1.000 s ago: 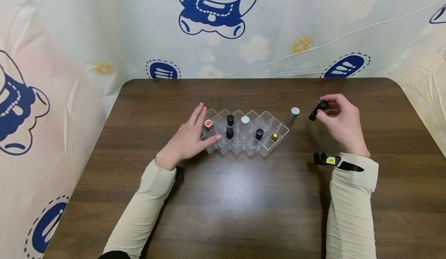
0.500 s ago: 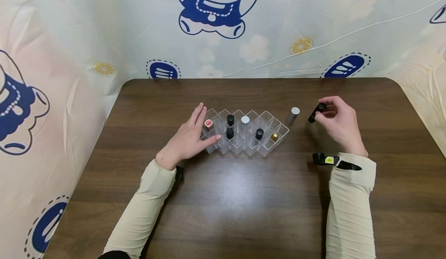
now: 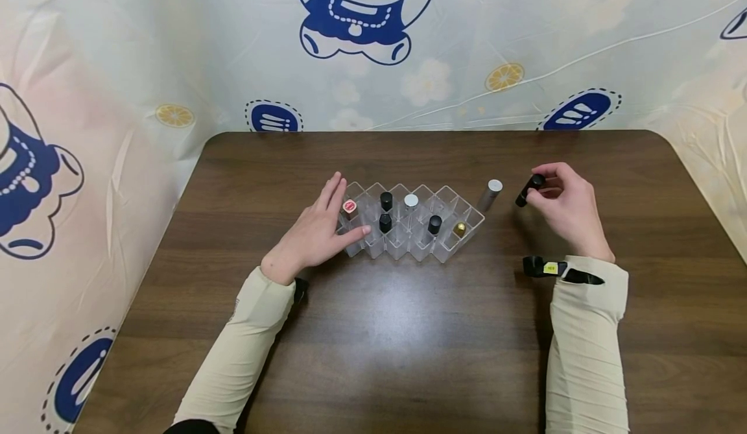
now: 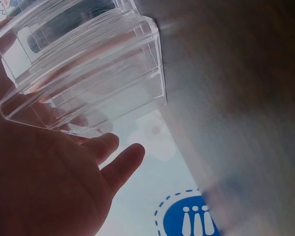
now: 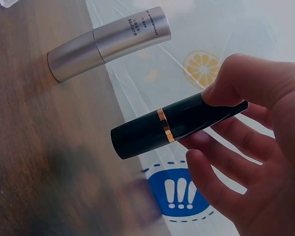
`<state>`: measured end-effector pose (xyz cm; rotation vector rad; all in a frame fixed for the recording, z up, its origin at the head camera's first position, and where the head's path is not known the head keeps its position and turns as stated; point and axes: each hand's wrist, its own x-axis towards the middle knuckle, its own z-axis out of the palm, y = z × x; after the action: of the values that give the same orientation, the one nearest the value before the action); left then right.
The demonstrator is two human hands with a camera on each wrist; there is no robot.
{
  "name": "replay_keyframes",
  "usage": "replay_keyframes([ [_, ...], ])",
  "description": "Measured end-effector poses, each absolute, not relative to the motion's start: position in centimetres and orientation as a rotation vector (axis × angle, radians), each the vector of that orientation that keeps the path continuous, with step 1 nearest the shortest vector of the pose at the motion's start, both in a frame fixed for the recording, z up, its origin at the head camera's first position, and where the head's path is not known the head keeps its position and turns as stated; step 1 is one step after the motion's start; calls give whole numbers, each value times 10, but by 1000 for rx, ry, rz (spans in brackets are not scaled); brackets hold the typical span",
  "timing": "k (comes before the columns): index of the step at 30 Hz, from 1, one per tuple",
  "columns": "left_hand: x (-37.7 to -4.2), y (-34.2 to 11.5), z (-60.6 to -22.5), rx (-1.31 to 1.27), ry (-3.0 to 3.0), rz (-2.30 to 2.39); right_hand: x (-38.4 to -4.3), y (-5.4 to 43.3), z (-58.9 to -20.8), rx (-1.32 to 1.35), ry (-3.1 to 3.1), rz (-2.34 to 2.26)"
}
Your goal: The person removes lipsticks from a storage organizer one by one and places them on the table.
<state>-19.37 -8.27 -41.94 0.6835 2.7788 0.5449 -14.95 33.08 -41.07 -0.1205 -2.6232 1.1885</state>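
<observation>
My right hand (image 3: 569, 210) pinches a black lipstick tube (image 3: 530, 190) between thumb and fingers, right of the clear lipstick organizer (image 3: 397, 247). The right wrist view shows a gold band round the black lipstick's middle; whether its lower end touches the table cannot be told. A silver lipstick tube (image 5: 108, 44) stands upright on the table between the organizer and my right hand. With fingers extended, my left hand (image 3: 312, 233) rests against the organizer's left end, thumb along its front. In the left wrist view, the organizer's clear wall (image 4: 88, 93) lies against that hand.
Several lipsticks stand in the organizer's compartments: a red-topped one (image 3: 349, 207), a silver-topped one (image 3: 411, 201), a gold-topped one (image 3: 460, 229) and black-capped ones (image 3: 386, 201). The dark wooden table (image 3: 397, 356) ends at a printed curtain (image 3: 443, 45).
My right hand has shifted slightly left and toward me, carrying the black lipstick a little lower. My left hand and the organizer have stayed in place.
</observation>
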Motion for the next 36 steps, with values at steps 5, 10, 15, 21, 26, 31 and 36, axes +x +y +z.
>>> replay_keyframes([
  [5,-194,-83,-420,681,2780,549,-151,331,-413,-121,-2633,1189],
  [10,-195,-82,-421,678,2782,552,-151,332,-414,-119,-2642,1194],
  [15,-196,-82,-421,672,2780,550,-151,332,-415,-112,-2639,1195],
  [21,-196,-82,-421,674,2778,551,-151,332,-417,-101,-2640,1198],
  [26,-196,-82,-421,680,2779,548,-151,332,-417,-102,-2644,1206],
  [31,-196,-82,-422,685,2784,545,-151,332,-418,-102,-2664,1200],
  [36,-195,-82,-421,677,2786,551,-151,332,-418,-105,-2685,1192],
])
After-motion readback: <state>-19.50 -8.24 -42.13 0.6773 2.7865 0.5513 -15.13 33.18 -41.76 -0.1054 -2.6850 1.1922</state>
